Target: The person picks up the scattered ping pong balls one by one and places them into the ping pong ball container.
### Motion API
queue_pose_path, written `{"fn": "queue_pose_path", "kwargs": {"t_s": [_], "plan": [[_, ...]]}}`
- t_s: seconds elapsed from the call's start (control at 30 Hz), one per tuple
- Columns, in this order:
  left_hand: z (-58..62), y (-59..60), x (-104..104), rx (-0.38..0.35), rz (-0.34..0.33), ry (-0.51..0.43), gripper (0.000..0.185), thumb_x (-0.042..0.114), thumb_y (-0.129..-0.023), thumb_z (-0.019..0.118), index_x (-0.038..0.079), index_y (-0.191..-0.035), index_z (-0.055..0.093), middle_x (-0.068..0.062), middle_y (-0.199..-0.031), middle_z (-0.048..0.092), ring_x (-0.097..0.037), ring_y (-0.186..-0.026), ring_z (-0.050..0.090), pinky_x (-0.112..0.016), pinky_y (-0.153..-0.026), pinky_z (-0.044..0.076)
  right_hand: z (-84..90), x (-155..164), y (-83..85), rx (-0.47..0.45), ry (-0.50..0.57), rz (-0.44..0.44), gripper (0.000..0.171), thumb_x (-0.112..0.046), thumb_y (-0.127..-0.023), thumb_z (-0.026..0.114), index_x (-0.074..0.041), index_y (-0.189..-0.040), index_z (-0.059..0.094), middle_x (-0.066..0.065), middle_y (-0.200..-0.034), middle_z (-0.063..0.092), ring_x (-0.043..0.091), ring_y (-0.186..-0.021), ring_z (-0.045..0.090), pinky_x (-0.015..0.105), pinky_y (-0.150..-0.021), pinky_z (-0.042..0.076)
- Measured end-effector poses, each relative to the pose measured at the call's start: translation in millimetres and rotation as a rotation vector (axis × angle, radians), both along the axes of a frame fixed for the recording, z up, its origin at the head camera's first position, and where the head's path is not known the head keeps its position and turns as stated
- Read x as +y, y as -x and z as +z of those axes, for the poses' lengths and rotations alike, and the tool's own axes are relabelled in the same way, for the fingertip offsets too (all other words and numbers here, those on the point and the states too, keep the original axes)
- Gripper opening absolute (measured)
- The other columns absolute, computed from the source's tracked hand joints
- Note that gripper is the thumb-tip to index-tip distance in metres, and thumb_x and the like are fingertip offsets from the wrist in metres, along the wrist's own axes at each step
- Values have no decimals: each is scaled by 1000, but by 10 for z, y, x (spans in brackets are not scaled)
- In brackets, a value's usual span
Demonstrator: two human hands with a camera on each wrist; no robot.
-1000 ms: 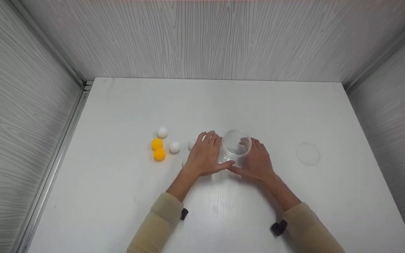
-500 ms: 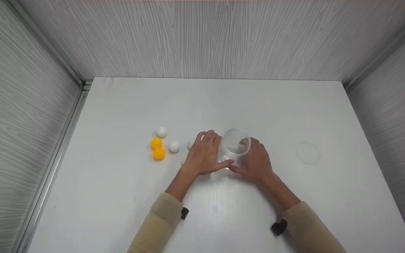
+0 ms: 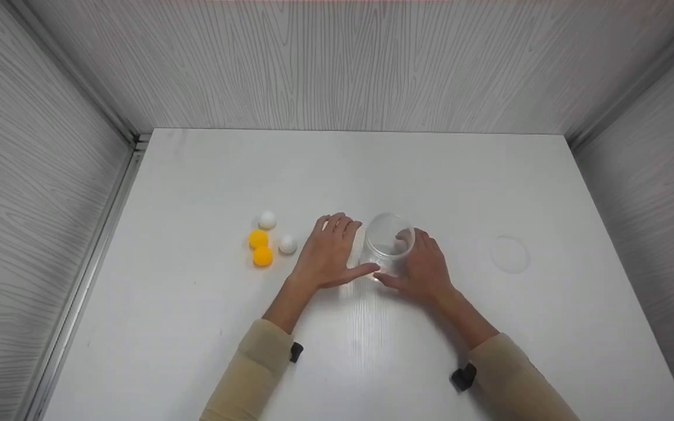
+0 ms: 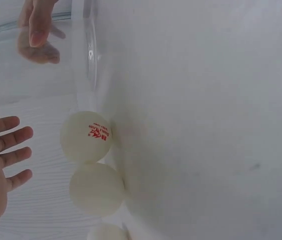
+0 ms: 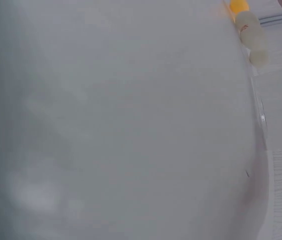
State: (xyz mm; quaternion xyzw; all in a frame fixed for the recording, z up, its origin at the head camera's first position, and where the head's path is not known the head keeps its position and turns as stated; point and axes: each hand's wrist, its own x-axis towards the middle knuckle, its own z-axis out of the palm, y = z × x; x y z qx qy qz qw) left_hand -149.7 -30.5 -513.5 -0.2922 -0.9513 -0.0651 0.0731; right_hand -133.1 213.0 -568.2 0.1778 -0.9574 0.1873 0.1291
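Note:
A clear plastic jar (image 3: 381,237) stands upright on the table, its round mouth facing up. My right hand (image 3: 429,267) grips its right side, fingers curved behind it and thumb at the front. Left of the jar, my left hand (image 3: 326,252) is spread, with the thumb tip reaching close to the jar's front. Below the left hand's straight fingers, the left wrist view shows a white table tennis ball (image 4: 83,137) with red print beside the jar's base. Another white ball (image 4: 97,190) sits against it. The left hand hides these balls in the head view.
Farther left are two orange balls (image 3: 262,256), a white ball (image 3: 267,220) behind them and another white ball (image 3: 287,244) to their right. A thin clear ring-shaped piece (image 3: 511,254) lies on the right. Grey wood-grain panels (image 3: 337,64) border the white table (image 3: 360,169).
My left hand has moved left, away from the jar, opening a gap between its fingers and the jar's wall. The right hand stays at the jar, almost unmoved.

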Motion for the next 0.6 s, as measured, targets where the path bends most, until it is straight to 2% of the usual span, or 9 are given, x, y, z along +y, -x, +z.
{"fn": "queue_pose_path", "kwargs": {"t_s": [0.13,0.37,0.6], "plan": [[59,13,-64,-25,11,21,92,82,-94,43,9,-148,54,-12,-148,62,-31,-141,54,-49,-124,40,3,3,-13,-23,-12,-11,96,-68,-75,82,-1,-137,54,16,-126,66,34,-117,62,51,-103,56],[133,28,-170,-24,12,57,93,83,-94,43,9,-149,54,-13,-148,61,-32,-141,54,-49,-124,40,-3,-8,-7,-40,-28,-9,98,-68,-73,83,1,-136,53,17,-127,64,35,-118,62,50,-104,54],[165,7,-247,18,-13,84,93,83,-94,43,9,-149,55,-12,-145,63,-30,-139,55,-49,-122,42,-5,13,-8,-14,-22,3,97,-67,-73,83,2,-135,54,17,-126,65,35,-115,63,51,-100,56]]}}
